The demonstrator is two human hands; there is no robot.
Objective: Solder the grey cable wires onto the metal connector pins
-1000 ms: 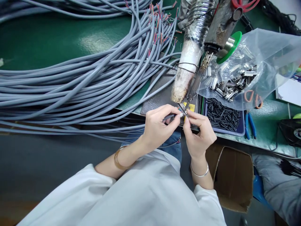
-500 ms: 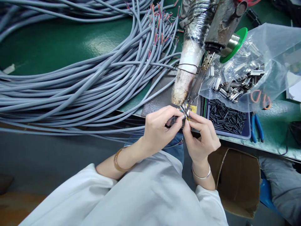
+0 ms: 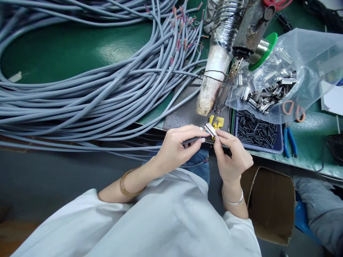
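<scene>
A small metal multi-pin connector with coloured wires at its near side sits between my two hands, just below the tip of a soldering iron. My left hand pinches the end of a grey cable behind the wires; its thumb and fingers are closed. My right hand grips the right end of the connector between thumb and forefinger. Behind the connector a yellow piece lies on the dark plate. Whether the iron touches the connector I cannot tell.
Many grey cables with stripped ends spread over the left. A wrapped hose hangs beside the iron. To the right are a solder spool, a bag of connectors, a bin of black tubes and blue-handled pliers.
The connector has come down slightly from the iron's tip and shows more plainly. My fingers have spread a little farther apart around it, and the yellow piece behind is more exposed.
</scene>
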